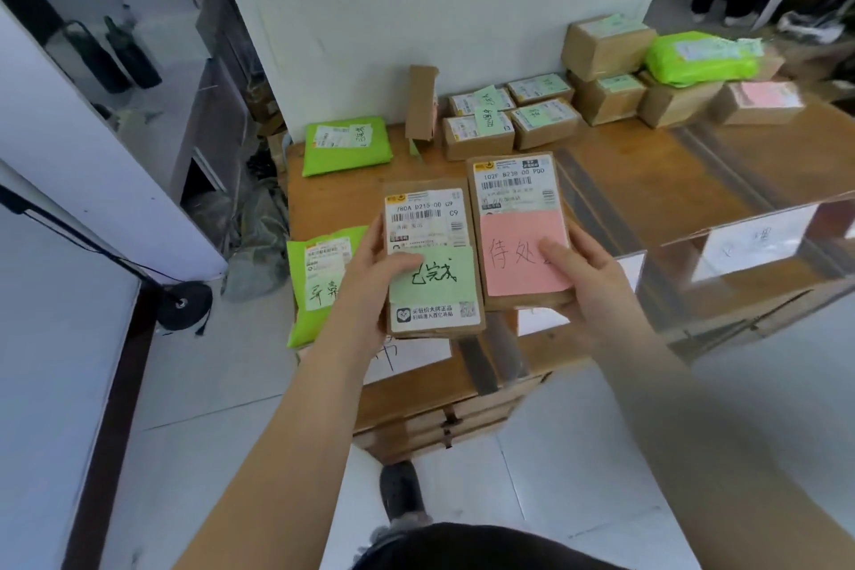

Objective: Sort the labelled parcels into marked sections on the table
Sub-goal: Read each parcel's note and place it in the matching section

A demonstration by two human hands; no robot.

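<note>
Both hands raised, one labelled box gripped in each.
Left hand holds the green-noted box, right hand the pink-noted box, above the wooden table; each note should be matched to its marked section before being set down.

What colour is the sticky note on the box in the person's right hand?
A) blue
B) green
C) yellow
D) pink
D: the right hand holds a brown box with a pink note stuck on it, the thumb lying over the writing; the green note is on the other box, held in the left hand.
</note>
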